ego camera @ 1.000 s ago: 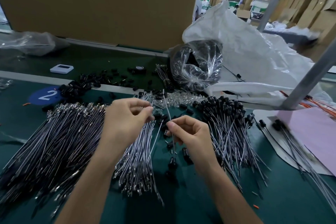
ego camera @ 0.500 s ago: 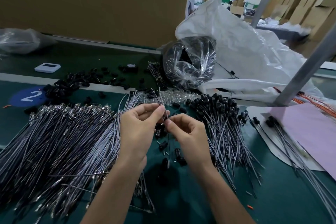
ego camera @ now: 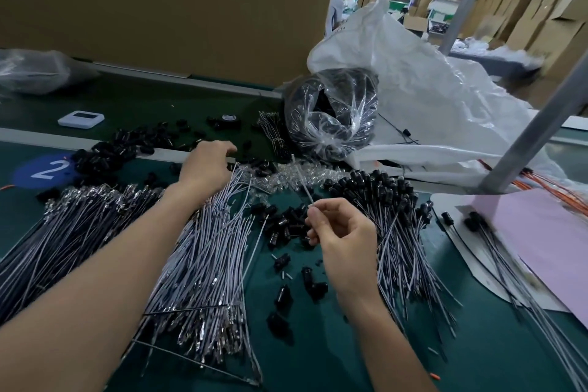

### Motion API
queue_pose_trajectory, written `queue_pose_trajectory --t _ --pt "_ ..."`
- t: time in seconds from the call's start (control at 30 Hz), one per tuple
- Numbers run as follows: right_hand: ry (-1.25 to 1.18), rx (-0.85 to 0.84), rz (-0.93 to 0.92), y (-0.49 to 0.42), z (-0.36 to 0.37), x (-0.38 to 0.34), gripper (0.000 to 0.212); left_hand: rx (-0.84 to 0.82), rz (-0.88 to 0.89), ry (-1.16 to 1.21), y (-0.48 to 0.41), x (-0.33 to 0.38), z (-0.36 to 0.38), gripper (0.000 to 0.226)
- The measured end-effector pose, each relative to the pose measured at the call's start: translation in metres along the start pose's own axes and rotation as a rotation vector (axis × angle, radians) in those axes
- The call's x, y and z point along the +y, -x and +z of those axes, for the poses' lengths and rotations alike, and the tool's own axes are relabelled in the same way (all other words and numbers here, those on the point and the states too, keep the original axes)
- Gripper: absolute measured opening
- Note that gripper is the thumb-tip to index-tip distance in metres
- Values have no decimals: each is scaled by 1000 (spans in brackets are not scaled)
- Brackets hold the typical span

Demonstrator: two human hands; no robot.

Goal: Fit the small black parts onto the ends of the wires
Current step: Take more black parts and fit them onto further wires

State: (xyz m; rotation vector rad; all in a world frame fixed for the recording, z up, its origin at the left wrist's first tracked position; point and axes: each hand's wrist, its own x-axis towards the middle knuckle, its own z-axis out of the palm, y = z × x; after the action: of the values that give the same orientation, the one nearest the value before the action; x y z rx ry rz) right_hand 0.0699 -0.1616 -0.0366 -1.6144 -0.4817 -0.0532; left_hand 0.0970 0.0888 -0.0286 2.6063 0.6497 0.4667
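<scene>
My right hand (ego camera: 342, 237) pinches a thin grey wire (ego camera: 302, 183) that points up and away from me. My left hand (ego camera: 208, 165) is stretched forward over the far ends of a grey wire bundle (ego camera: 206, 248), fingers curled down near loose small black parts (ego camera: 127, 149); whether it holds anything is hidden. More loose black parts (ego camera: 286, 226) lie on the green table between the bundles. A pile of wires with black parts fitted (ego camera: 391, 200) lies to the right of my right hand.
A big bundle of grey wires (ego camera: 70, 232) fills the left. A clear bag of black parts (ego camera: 331, 118) and a white sack (ego camera: 429, 105) sit behind. A metal post (ego camera: 528, 143), pink sheet (ego camera: 547, 239), white device (ego camera: 81, 119) and cardboard wall (ego camera: 165, 6) surround the work area.
My left hand has left the wire and reached forward to the far black parts. My right hand stays near the middle, still pinching the wire.
</scene>
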Motion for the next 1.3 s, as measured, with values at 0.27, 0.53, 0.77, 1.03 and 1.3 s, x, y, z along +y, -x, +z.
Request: queue_pose_trajectory --t 0.27,0.53,0.77,1.03,1.3 --pt "15 -17 -20 0 0 1 12 -38 59 -61 -27 -12 17 35" --pt "76 37 -44 -2 -3 4 12 115 -17 137 -24 -5 3 17" --pt "95 139 -90 -8 -12 2 10 25 -35 777 66 45 -23 28" --pt "191 150 -143 -9 -17 1 6 26 -158 1243 117 63 -15 24" --pt "194 110 -153 -8 -15 3 6 71 -202 1601 116 59 -10 25"
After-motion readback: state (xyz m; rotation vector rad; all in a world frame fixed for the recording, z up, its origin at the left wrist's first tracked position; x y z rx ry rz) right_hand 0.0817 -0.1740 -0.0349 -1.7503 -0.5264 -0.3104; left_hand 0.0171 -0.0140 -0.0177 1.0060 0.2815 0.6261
